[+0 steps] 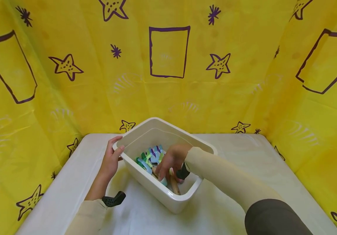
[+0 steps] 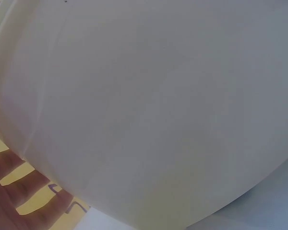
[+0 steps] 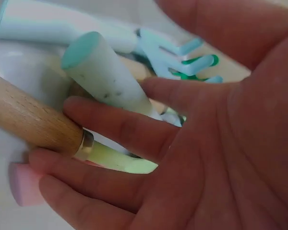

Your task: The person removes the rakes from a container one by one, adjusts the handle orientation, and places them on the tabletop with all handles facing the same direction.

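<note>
My left hand (image 1: 110, 161) grips the left corner of a white plastic bin (image 1: 153, 185), thumb over the rim and fingers outside. In the left wrist view its fingers (image 2: 26, 189) show beside the bin's wall. My right hand (image 1: 171, 160) is inside the bin, fingers spread and fairly straight among hand tools. Near its fingertips, the right wrist view shows a wooden handle (image 3: 38, 117) with a metal collar and light green neck. A white handle with a mint end (image 3: 105, 79) lies just beyond the fingers. Also there are a pale blue hand fork (image 3: 170, 60) and a pink handle end (image 3: 26, 184).
The bin stands on a white-covered table (image 1: 230, 202). Yellow sheeting (image 1: 168, 94) with purple drawings rises behind and on both sides. More green, blue and purple pieces (image 1: 155, 153) lie in the bin's far left part.
</note>
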A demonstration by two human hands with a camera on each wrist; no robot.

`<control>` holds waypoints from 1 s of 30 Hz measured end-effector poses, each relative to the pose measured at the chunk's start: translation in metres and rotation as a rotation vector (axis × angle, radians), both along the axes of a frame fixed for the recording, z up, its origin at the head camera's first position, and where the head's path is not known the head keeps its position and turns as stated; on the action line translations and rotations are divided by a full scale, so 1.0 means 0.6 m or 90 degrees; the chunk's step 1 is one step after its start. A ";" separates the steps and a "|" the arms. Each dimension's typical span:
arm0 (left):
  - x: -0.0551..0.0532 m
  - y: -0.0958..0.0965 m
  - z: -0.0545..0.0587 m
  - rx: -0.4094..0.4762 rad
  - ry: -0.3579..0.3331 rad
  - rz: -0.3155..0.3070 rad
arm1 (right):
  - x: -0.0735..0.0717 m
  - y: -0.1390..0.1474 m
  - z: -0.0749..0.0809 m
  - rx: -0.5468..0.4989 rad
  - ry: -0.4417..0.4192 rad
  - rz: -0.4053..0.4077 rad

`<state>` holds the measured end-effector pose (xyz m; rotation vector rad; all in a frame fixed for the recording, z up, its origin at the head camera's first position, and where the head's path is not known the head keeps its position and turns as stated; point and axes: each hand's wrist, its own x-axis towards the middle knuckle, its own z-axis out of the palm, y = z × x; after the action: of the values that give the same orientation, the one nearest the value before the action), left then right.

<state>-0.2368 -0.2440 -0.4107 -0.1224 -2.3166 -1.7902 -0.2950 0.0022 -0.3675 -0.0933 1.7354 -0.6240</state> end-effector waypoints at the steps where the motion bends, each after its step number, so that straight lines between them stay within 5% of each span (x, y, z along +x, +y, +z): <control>1: 0.000 0.000 0.000 -0.002 0.000 0.001 | 0.000 -0.001 0.000 0.000 0.006 0.014; 6: 0.000 0.002 -0.001 -0.009 0.006 0.001 | -0.005 0.000 0.006 -0.015 0.058 0.079; 10: 0.004 0.004 0.005 -0.007 0.006 -0.003 | -0.013 -0.001 0.020 -0.042 0.149 0.190; 15: -0.001 0.000 0.000 -0.007 0.006 0.002 | -0.018 -0.002 0.040 -0.035 0.260 0.265; 20: 0.001 0.000 0.003 -0.011 0.003 0.007 | -0.017 0.007 0.059 -0.049 0.286 0.264; 30: -0.001 -0.002 -0.002 -0.014 -0.001 0.010 | -0.021 0.057 0.077 -0.063 0.365 0.152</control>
<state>-0.2371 -0.2451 -0.4117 -0.1062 -2.3330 -1.7582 -0.3076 0.0363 -0.3211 -0.5874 2.1967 -0.5344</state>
